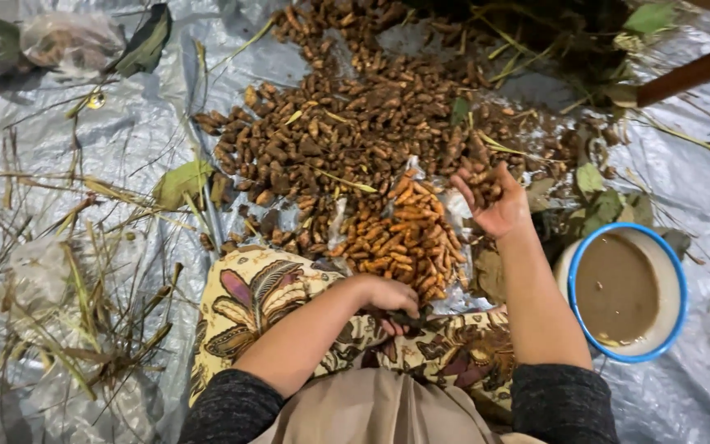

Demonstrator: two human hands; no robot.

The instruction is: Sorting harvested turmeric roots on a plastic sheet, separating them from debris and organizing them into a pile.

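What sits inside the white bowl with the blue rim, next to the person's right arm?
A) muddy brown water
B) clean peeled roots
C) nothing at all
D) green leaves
A: the white bowl beside the right hand is filled with an opaque brown liquid, with no roots or leaves in it.

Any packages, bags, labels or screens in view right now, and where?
No labels, signs or screens.
Crumpled clear plastic bag: top left on the grey plastic sheet, brownish contents.
Second crumpled clear plastic bag: left edge, among dry stalks.
Contents of neither can be made out.
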